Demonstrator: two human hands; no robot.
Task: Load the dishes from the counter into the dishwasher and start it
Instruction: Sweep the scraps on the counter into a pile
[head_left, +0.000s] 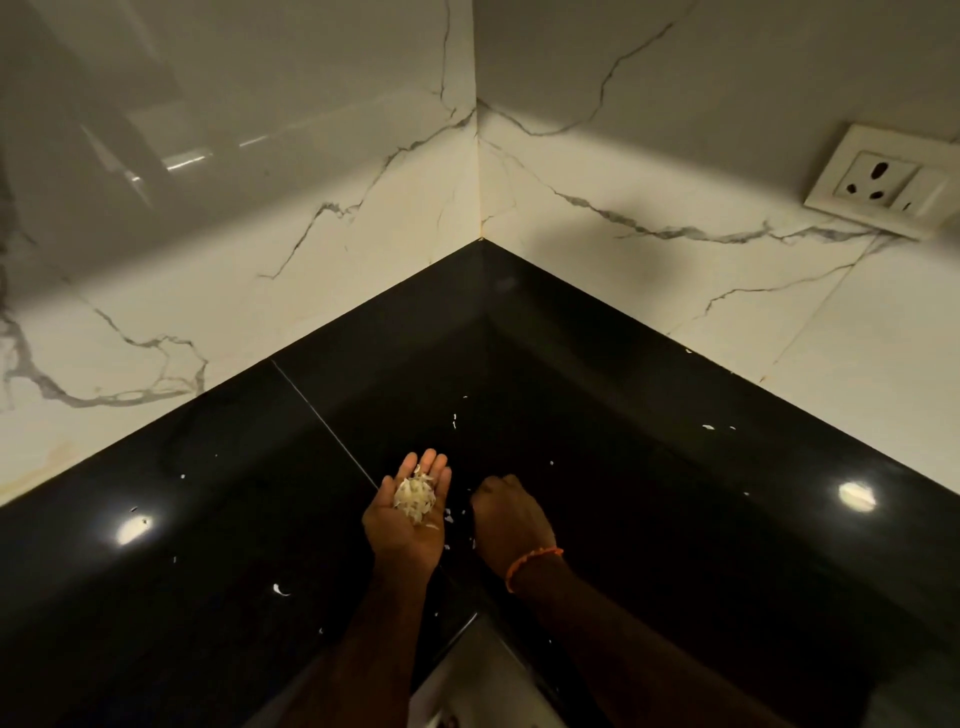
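Observation:
My left hand lies palm up over the black corner counter, fingers nearly straight, cupping a small heap of pale peel scraps. Just to its right my right hand is knuckles up with its fingers curled down onto the counter; what its fingertips hold is hidden. An orange bead bracelet circles the right wrist. A few white flakes lie on the counter between the two hands. No dishes and no dishwasher are in view.
White marble-patterned wall tiles meet in the corner behind the counter. A white wall socket sits at the upper right. More white flakes are scattered over the glossy counter. A pale surface shows below the counter's inner edge.

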